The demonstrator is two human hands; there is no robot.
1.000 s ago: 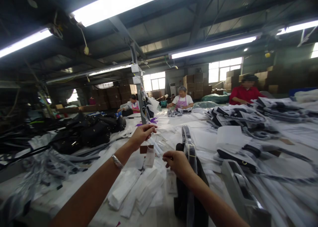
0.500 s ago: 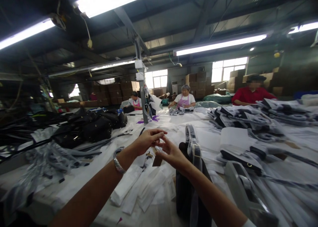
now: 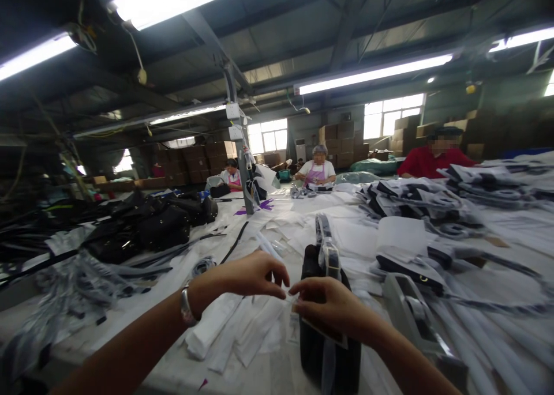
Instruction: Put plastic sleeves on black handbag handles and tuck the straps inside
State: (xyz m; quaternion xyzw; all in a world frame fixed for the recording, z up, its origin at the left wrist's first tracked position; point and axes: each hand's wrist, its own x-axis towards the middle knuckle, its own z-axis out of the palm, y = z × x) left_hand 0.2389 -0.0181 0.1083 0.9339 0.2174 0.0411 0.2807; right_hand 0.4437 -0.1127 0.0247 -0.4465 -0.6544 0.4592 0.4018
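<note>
My left hand [image 3: 255, 275] is over the table with its fingers bent and the tips close together in a pinch. Whatever lies between them is too small to make out. Facing it, fingertip to fingertip, my right hand [image 3: 331, 305] has finger and thumb drawn together. A brown tag [image 3: 331, 333] with a pale edge shows under the right palm, mostly hidden by that hand. Just behind and below stands a black bag [image 3: 314, 354], upright, its strap [image 3: 331, 256] wrapped in clear plastic. White paper strips [image 3: 216, 320] lie below my hands.
A grey tape dispenser [image 3: 411, 308] stands right of the bag. Wrapped straps [image 3: 86, 285] and black bags [image 3: 160, 225] are heaped at left, wrapped pieces [image 3: 407, 196] at right. A metal post [image 3: 249, 187] rises mid-table. Several people sit across the table.
Both hands have come down and nearer, and their fingertips have parted slightly. The brown tag, hanging below the hands before, now lies under the right palm. The view has shifted a little.
</note>
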